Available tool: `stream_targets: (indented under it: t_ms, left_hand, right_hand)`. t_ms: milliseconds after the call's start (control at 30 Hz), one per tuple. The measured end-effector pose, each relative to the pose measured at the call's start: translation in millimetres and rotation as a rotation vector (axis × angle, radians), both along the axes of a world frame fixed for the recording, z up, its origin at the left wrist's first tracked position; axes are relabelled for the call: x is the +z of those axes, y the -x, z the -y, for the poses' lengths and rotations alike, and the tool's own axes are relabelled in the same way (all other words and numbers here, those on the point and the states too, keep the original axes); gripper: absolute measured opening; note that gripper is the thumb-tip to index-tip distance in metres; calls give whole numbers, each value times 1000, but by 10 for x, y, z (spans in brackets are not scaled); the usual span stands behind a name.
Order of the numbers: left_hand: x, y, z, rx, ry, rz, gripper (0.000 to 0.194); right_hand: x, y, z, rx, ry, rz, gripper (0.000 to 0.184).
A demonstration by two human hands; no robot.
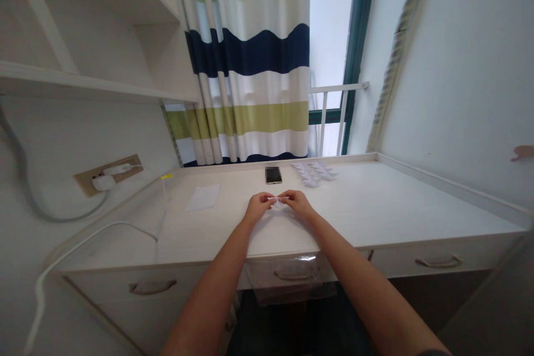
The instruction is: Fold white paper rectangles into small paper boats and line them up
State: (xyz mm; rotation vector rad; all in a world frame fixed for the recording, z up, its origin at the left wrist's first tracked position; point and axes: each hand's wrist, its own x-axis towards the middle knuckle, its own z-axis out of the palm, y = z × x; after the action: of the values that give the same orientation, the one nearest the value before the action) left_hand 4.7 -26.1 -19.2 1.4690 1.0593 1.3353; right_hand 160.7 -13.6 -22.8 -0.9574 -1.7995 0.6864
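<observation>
Both hands meet over the middle of the white desk, pinching a small piece of folded white paper between them. My left hand is closed on its left end, with thumb and fingertips together. On the right end, my right hand grips in the same way. Fingers cover part of the paper, so its full shape is hidden. Beyond the right hand stand several folded white paper shapes, grouped in rows and looking like little boats. A dark phone lies just past the hands.
White paper sheets lie to the left. A white cable crosses the desk's left side, near a wall socket with plugs. A shelf overhangs the upper left. Drawers with handles line the front, and a striped curtain hangs behind.
</observation>
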Motion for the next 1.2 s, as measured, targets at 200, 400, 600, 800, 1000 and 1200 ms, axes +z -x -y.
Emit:
stream_targets:
  t_ms: [200,400,600,800,1000,1200]
  left_hand:
    - [-32,8,-38,23,-64,-68,15]
    - [-8,3,-32,12,-19,-16,20]
    - [21,11,-10,-9,17,43,24]
    - [25,10,-7,-20,-6,3,26]
    - [42,-19,48,-94,68,32,33]
    - [41,-19,53,-56,37,45,34]
  right_hand:
    - [-13,11,-4,-19,-2,12,21]
    - [13,1,3,-26,11,-1,20]
    - [19,-10,-5,8,39,-97,21]
    - [-11,3,-25,3,50,-112,18]
    - [6,14,-5,-6,35,-113,20]
    - [37,24,10,58,169,-240,28]
